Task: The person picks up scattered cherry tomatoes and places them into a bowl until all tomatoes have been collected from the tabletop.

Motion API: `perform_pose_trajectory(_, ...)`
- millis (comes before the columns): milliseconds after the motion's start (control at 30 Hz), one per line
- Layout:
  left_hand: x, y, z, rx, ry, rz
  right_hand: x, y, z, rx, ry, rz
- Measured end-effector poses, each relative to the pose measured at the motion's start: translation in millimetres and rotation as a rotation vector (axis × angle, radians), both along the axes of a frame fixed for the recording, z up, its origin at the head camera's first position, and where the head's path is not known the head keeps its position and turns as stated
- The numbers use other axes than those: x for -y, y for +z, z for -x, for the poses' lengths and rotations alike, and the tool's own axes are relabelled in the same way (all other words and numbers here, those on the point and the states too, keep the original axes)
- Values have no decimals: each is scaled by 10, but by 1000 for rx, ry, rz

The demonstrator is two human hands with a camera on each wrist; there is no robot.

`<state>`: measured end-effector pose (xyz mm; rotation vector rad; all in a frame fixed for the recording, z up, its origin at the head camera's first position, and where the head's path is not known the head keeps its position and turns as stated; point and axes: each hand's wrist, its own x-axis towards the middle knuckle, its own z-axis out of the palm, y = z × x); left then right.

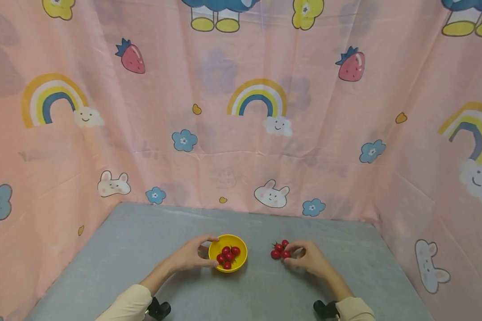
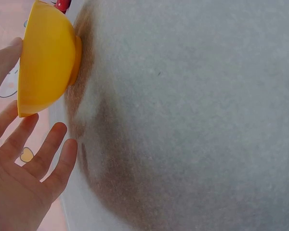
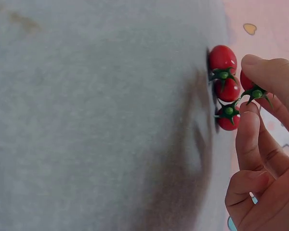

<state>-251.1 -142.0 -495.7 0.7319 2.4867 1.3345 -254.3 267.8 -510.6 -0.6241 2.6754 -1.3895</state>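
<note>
A yellow bowl [image 1: 225, 240] stands on the grey table with several red cherry tomatoes [image 1: 229, 257] inside. My left hand [image 1: 188, 257] holds it from the left, thumb and fingertips spread along the rim; the lower fingers [image 2: 60, 166] stay apart from the bowl in the left wrist view. To the right of the bowl, my right hand [image 1: 312, 259] pinches one cherry tomato [image 3: 246, 82] with a green stem between thumb and fingers. Three more cherry tomatoes [image 3: 222, 58] lie bunched on the table beside those fingertips, some showing green stems.
The grey tabletop [image 1: 257, 294] spreads around both hands. A pink curtain [image 1: 160, 111] printed with rainbows, rabbits and strawberries hangs behind the table and along its sides. Each wrist carries a black camera mount [image 1: 159, 308] near the cream sleeve [image 1: 130, 303].
</note>
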Motion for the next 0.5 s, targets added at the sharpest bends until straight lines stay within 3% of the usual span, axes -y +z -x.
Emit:
perform_pose_trajectory(233,3,9,-3,3,4,-2,47,55,16,-5,-47,-14)
perform_pose_trajectory(500,6,9,-11,9,12,3,131,135,46,-31,-45,3)
